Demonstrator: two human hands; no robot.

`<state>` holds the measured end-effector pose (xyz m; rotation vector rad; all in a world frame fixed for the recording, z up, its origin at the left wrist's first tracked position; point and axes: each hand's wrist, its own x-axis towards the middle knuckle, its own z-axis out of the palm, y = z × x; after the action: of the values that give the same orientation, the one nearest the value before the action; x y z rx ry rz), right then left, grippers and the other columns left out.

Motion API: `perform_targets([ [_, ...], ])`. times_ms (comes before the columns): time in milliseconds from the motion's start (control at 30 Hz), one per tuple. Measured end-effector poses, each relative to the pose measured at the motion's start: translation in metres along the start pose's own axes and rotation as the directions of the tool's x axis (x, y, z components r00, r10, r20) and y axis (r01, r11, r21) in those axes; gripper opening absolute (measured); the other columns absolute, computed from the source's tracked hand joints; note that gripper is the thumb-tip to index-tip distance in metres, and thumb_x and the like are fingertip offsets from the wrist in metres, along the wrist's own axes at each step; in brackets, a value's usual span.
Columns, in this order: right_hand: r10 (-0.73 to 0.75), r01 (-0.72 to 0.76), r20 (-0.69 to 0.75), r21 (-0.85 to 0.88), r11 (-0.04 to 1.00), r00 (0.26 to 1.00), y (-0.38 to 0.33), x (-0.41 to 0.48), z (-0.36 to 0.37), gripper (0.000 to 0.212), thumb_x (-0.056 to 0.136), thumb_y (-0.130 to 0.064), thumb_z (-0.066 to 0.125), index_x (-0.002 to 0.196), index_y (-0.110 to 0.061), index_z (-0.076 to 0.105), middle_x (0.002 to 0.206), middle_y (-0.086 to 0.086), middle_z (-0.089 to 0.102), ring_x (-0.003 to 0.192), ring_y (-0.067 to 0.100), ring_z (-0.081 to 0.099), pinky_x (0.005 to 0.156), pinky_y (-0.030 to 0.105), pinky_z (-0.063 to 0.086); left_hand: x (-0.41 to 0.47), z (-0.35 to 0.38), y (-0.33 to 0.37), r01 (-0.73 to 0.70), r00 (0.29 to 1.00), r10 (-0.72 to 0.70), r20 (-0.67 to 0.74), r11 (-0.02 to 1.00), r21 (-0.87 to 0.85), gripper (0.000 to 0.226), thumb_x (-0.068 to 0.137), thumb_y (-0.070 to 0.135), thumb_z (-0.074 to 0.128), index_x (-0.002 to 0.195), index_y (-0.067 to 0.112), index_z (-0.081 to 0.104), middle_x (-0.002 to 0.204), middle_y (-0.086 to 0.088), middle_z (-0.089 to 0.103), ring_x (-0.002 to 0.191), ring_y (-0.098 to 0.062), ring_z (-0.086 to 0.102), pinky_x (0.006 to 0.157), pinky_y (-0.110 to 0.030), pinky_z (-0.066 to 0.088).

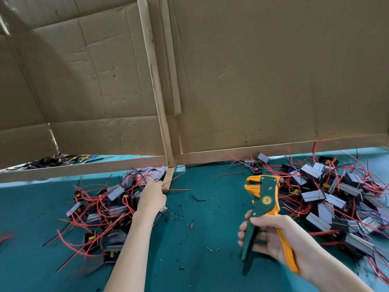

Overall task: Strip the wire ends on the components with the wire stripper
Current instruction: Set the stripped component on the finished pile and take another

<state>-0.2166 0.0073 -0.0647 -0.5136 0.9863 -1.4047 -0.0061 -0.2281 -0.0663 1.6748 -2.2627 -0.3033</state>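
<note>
My right hand (271,237) grips the handles of the green and orange wire stripper (264,199), held upright above the teal mat with its jaws pointing left and nothing between them. My left hand (152,198) reaches forward onto the right edge of the left pile of components (105,207), small dark and silver blocks with red and black wires. Its fingertips dip among the wires, and whether they hold one is hidden. A second, larger pile of components (328,197) lies to the right of the stripper.
A teal mat (200,260) covers the table, dotted with small bits of stripped insulation (183,216). A cardboard wall on a wooden frame (168,157) closes off the back. A crumpled paper (153,172) lies at the frame's foot.
</note>
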Motion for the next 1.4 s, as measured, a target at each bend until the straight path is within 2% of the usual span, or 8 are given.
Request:
perform_targets([
  [400, -0.012, 0.012, -0.012, -0.003, 1.0, 1.0, -0.002, -0.004, 0.004, 0.03, 0.065, 0.0, 0.063, 0.094, 0.006, 0.061, 0.079, 0.026, 0.063, 0.069, 0.037, 0.066, 0.064, 0.048, 0.059, -0.004, 0.016, -0.001, 0.05, 0.93, -0.134, -0.342, 0.968, -0.245, 0.014, 0.093, 0.004, 0.054, 0.084, 0.014, 0.057, 0.086, -0.002, 0.062, 0.065, -0.017, 0.052, 0.054, -0.031, 0.035],
  [533, -0.01, 0.01, -0.026, 0.014, 1.0, 1.0, -0.002, -0.003, 0.003, 0.03, 0.063, 0.0, 0.063, 0.093, 0.005, 0.061, 0.079, 0.026, 0.064, 0.068, 0.037, 0.067, 0.062, 0.048, 0.059, -0.002, -0.002, 0.003, -0.068, 0.905, -0.149, -0.399, 0.875, -0.48, 0.009, 0.093, 0.009, 0.06, 0.085, 0.013, 0.058, 0.086, -0.007, 0.066, 0.077, -0.026, 0.061, 0.07, -0.036, 0.049],
  [667, -0.029, 0.03, -0.027, 0.023, 0.999, 0.999, -0.002, -0.002, 0.002, 0.033, 0.065, -0.001, 0.063, 0.097, 0.005, 0.06, 0.082, 0.026, 0.065, 0.071, 0.038, 0.067, 0.064, 0.047, 0.059, -0.008, -0.035, 0.023, -0.163, 0.986, 0.127, -0.108, 0.595, -0.787, 0.009, 0.084, 0.004, 0.071, 0.083, 0.008, 0.063, 0.085, -0.014, 0.07, 0.071, -0.019, 0.067, 0.075, -0.036, 0.059],
  [733, -0.047, 0.048, -0.026, 0.033, 0.998, 0.999, -0.003, -0.003, 0.0, 0.033, 0.066, -0.001, 0.064, 0.099, 0.004, 0.06, 0.083, 0.026, 0.064, 0.073, 0.038, 0.067, 0.065, 0.047, 0.059, -0.016, -0.042, 0.034, -0.112, 0.926, 0.362, 0.112, 0.542, -0.833, 0.012, 0.08, -0.002, 0.072, 0.081, 0.008, 0.065, 0.089, -0.015, 0.073, 0.076, -0.019, 0.068, 0.074, -0.03, 0.058],
  [933, -0.073, 0.074, -0.028, 0.045, 0.996, 0.997, -0.007, -0.005, 0.0, 0.032, 0.065, -0.003, 0.065, 0.096, 0.005, 0.06, 0.082, 0.025, 0.065, 0.071, 0.036, 0.068, 0.064, 0.046, 0.059, -0.029, -0.041, 0.047, -0.18, 0.663, 0.471, 0.582, 0.855, -0.486, 0.037, 0.08, -0.023, 0.048, 0.097, 0.002, 0.07, 0.089, -0.009, 0.071, 0.076, -0.011, 0.066, 0.074, -0.021, 0.053],
  [1133, -0.069, 0.07, -0.033, 0.05, 0.996, 0.997, -0.008, -0.005, 0.001, 0.033, 0.064, -0.003, 0.066, 0.096, 0.004, 0.06, 0.082, 0.025, 0.065, 0.071, 0.037, 0.068, 0.065, 0.046, 0.059, -0.028, -0.045, 0.052, -0.171, 0.804, 0.373, 0.464, 0.891, -0.421, 0.032, 0.083, -0.015, 0.045, 0.09, 0.008, 0.065, 0.091, -0.007, 0.067, 0.082, -0.01, 0.061, 0.074, -0.018, 0.051],
  [1267, -0.069, 0.071, -0.038, 0.065, 0.995, 0.997, -0.008, -0.005, 0.0, 0.04, 0.057, -0.004, 0.07, 0.094, 0.005, 0.061, 0.083, 0.025, 0.065, 0.072, 0.038, 0.068, 0.065, 0.046, 0.059, -0.032, -0.035, 0.069, -0.345, 0.751, 0.504, 0.426, 0.85, -0.398, 0.026, 0.081, 0.003, 0.071, 0.103, 0.015, 0.067, 0.107, -0.001, 0.068, 0.098, -0.013, 0.06, 0.088, -0.024, 0.048],
  [1400, -0.094, 0.098, -0.052, 0.089, 0.991, 0.994, -0.011, -0.005, 0.0, 0.039, 0.055, -0.005, 0.07, 0.093, 0.004, 0.062, 0.082, 0.025, 0.066, 0.072, 0.037, 0.069, 0.063, 0.046, 0.059, -0.039, -0.003, 0.093, -0.405, 0.775, 0.551, 0.31, 0.809, -0.426, 0.019, 0.082, 0.018, 0.074, 0.101, 0.019, 0.069, 0.101, 0.007, 0.069, 0.092, -0.007, 0.06, 0.077, -0.008, 0.041],
])
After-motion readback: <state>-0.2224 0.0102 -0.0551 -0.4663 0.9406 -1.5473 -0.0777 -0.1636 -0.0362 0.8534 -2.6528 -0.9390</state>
